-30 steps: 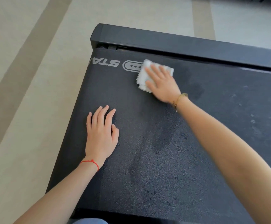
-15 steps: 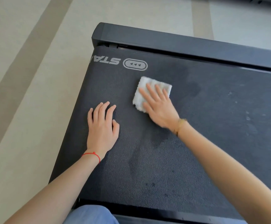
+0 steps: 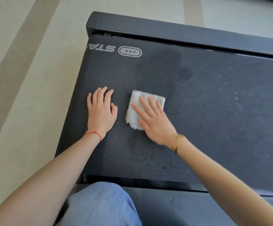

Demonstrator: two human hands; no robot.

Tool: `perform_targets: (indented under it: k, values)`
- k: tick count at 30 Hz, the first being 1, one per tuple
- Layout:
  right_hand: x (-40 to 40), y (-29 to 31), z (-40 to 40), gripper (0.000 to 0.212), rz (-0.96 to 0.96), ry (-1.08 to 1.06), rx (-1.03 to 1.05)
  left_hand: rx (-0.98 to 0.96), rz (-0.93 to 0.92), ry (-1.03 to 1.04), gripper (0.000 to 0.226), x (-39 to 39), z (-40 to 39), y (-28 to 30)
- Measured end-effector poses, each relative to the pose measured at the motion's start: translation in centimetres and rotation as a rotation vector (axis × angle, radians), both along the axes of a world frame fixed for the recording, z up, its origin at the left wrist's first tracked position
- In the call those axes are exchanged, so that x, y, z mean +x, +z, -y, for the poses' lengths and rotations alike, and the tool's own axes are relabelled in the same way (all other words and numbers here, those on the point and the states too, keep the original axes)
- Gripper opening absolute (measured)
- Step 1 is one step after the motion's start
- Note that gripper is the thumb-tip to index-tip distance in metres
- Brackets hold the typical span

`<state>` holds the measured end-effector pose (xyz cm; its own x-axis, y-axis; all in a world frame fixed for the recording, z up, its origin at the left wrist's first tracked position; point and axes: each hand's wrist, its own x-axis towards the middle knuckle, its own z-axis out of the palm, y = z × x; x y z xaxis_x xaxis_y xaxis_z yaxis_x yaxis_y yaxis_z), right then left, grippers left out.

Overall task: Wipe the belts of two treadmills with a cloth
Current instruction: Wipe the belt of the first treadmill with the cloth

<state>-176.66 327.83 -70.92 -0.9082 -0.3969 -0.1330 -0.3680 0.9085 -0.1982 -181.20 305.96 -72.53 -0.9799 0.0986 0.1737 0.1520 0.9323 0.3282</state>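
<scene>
- Risk, we judge: cloth (image 3: 144, 110) could bunch or slide out from under flat fingers on the grainy belt (image 3: 205, 103); dusty specks far right may get missed.
- Right hand (image 3: 153, 121): fingers straight, spread, pressing cloth flat mid-belt, nothing pinched.
- Left hand (image 3: 100, 111): open, palm down, bracing on belt just left of cloth, not touching it.
- We see a knee (image 3: 99, 204) at the near edge.

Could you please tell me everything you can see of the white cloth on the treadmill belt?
The white cloth looks like fluffy terry, folded into a thick, roughly square pad. It lies flat on the dark textured treadmill belt, near its left end, below the printed logo. The right hand presses on it with straight, spread fingers, covering its lower right part. The left hand rests beside it, apart.
</scene>
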Motion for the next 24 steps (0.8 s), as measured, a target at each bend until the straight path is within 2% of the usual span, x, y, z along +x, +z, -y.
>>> perform_targets:
  k: [4, 8, 10, 12, 14, 17, 21, 24]
  values:
    - [10.3, -0.2, 1.7, 0.054, 0.016, 0.161, -0.056, -0.032, 0.019, -0.02, 0.046, 0.4, -0.1, 0.2]
    - [10.9, 0.1, 0.1, 0.052, 0.032, 0.198, -0.024, -0.009, 0.03, -0.052, 0.045, 1.4, -0.7, 0.5]
    - [7.9, 0.2, -1.8, 0.052, 0.003, 0.074, 0.004, -0.008, 0.026, -0.084, 0.045, 2.1, -0.8, 0.4]
    - [4.7, 0.6, -3.9, 0.052, 0.036, -0.147, 0.01, -0.023, 0.033, -0.098, 0.046, 2.7, -0.7, 0.1]
    - [3.5, 1.0, -4.5, 0.053, 0.07, -0.268, -0.003, -0.028, 0.041, -0.1, 0.047, 2.8, -0.7, -0.1]
    - [7.0, 0.6, -1.8, 0.054, 0.024, -0.117, 0.03, -0.018, 0.025, -0.089, 0.048, 2.8, -0.7, -0.3]
    - [14.4, 0.4, 0.3, 0.055, 0.043, 0.087, -0.029, -0.001, -0.005, -0.091, 0.048, 2.9, -0.6, -0.4]
    - [14.5, 0.5, -1.2, 0.053, 0.057, 0.132, -0.023, 0.004, 0.001, -0.093, 0.048, 2.9, -0.6, -0.3]
